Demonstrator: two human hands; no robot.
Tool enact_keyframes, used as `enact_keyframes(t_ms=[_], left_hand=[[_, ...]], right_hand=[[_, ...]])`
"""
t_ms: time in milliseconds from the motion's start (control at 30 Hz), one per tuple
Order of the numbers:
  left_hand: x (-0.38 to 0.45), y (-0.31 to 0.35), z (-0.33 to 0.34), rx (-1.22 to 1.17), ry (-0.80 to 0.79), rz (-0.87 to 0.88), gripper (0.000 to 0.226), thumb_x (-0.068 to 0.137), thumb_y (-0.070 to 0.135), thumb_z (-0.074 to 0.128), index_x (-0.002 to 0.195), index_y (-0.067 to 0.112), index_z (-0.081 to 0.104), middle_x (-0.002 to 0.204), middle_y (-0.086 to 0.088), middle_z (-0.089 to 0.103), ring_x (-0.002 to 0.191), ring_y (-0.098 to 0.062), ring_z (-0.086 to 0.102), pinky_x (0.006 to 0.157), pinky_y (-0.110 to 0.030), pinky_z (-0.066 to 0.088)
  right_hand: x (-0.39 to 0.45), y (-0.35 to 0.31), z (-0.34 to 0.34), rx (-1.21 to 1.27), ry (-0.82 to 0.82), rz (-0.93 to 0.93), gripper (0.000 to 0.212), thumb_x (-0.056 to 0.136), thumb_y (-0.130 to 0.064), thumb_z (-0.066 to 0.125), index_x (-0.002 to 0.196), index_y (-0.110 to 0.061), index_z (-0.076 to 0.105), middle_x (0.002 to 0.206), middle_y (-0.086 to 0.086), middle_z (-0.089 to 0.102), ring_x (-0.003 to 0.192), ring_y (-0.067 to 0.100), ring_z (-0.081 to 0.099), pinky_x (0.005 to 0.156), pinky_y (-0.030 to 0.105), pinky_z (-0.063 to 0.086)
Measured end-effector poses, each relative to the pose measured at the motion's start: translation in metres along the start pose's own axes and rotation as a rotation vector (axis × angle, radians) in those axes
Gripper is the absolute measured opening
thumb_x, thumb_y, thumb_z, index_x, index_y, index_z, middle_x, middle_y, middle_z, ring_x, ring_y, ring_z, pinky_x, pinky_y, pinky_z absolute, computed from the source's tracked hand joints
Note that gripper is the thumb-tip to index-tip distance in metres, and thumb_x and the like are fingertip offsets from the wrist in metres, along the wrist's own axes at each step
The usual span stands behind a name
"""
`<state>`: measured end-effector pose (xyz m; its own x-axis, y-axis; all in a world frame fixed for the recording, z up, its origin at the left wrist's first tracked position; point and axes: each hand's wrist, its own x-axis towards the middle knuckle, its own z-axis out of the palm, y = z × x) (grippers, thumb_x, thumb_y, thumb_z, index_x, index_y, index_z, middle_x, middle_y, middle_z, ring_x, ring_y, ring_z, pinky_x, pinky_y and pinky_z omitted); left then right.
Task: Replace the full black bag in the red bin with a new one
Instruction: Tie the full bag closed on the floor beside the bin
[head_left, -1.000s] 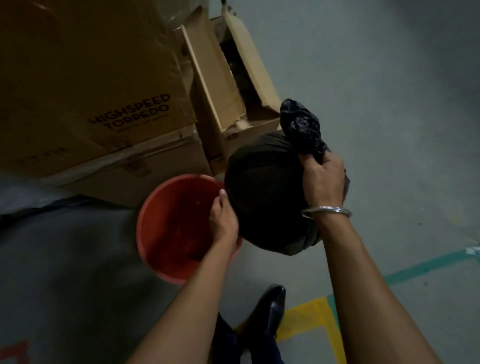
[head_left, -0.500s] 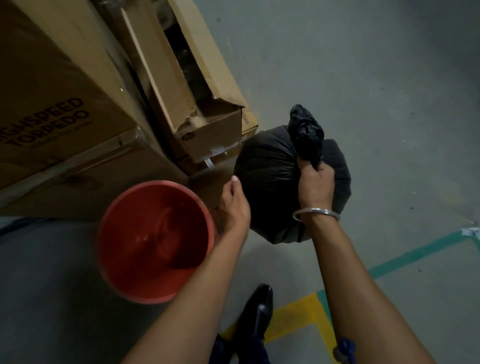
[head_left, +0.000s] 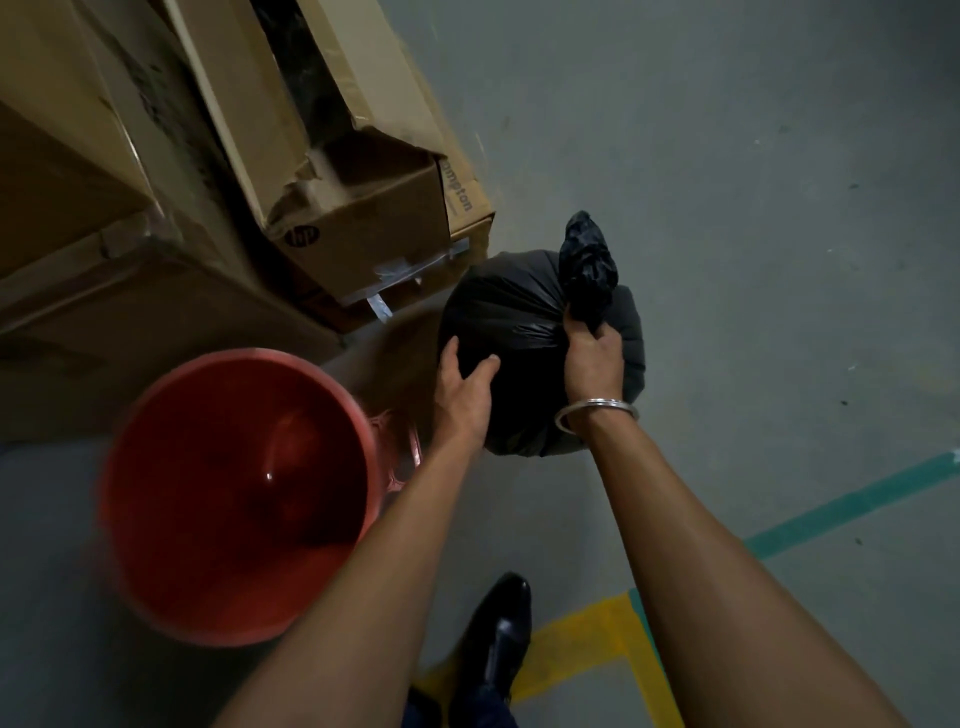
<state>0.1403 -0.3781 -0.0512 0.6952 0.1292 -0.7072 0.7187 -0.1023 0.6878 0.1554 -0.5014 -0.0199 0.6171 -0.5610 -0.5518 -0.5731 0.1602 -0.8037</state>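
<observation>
I had the bag (head_left: 519, 332) out of the bin (head_left: 234, 493) and to its 2 o'clock, in front of the boxes (head_left: 358, 223); whether it hung clear of the floor (head_left: 779, 208) or sat on it I could not tell. My right hand (head_left: 592, 358) was closed round the twisted neck just below the knot. My left hand (head_left: 465, 389) lay on the bag's near side with fingers spread, pressing and not grasping. The bin stood bare inside, no liner in it, blurred at the rim.

To do this step well, I judged the neck grip should carry the weight while the left palm merely steadied the bulge, so the thin film would not tear. The bag ought to go down well clear of the bin, towards 3 o'clock, away from the torn box corner that could snag it. Then both hands would be free for a new liner, which I could not see anywhere.

The floor was smooth grey concrete with green and yellow painted lines near 5 o'clock, by my black shoe (head_left: 498, 634). The room was dim.
</observation>
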Motion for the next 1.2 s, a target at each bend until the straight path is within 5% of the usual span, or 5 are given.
enact_keyframes(t_ms=[433, 633, 967, 1200], left_hand=[[0.036, -0.029, 0.017, 0.312, -0.04, 0.053, 0.068, 0.091, 0.031, 0.061, 0.151, 0.027, 0.029, 0.157, -0.001, 0.032, 0.142, -0.021, 0.034, 0.116, -0.039, 0.031], [0.036, -0.028, 0.015, 0.469, -0.021, 0.123, 0.066, 0.091, 0.031, 0.06, 0.15, 0.023, 0.031, 0.153, -0.004, 0.035, 0.138, -0.023, 0.038, 0.109, -0.033, 0.033], [0.038, -0.035, 0.015, 0.689, -0.036, 0.212, 0.061, 0.091, 0.031, 0.056, 0.148, 0.02, 0.035, 0.15, -0.006, 0.039, 0.135, -0.027, 0.04, 0.109, -0.037, 0.036], [0.035, -0.043, 0.013, 0.784, -0.061, 0.215, 0.041, 0.085, 0.039, 0.052, 0.123, 0.025, 0.058, 0.125, -0.005, 0.061, 0.115, -0.03, 0.056, 0.093, -0.045, 0.049]], right_hand=[[0.028, 0.057, 0.01, -0.686, -0.185, -0.255, 0.039, 0.09, -0.031, 0.062, 0.121, -0.007, 0.06, 0.121, 0.015, 0.061, 0.11, 0.032, 0.059, 0.088, 0.033, 0.045], [0.029, 0.058, 0.01, -0.752, -0.069, -0.309, 0.032, 0.088, -0.026, 0.065, 0.112, -0.005, 0.062, 0.119, 0.014, 0.044, 0.095, 0.032, 0.057, 0.078, 0.029, 0.043], [0.034, 0.055, 0.019, -0.776, -0.042, -0.334, 0.046, 0.086, -0.021, 0.063, 0.125, -0.003, 0.047, 0.126, 0.016, 0.045, 0.107, 0.036, 0.055, 0.082, 0.039, 0.046], [0.044, 0.066, 0.025, -0.812, -0.228, -0.311, 0.045, 0.088, -0.041, 0.062, 0.118, -0.009, 0.052, 0.115, 0.016, 0.064, 0.106, 0.037, 0.06, 0.082, 0.039, 0.048]])
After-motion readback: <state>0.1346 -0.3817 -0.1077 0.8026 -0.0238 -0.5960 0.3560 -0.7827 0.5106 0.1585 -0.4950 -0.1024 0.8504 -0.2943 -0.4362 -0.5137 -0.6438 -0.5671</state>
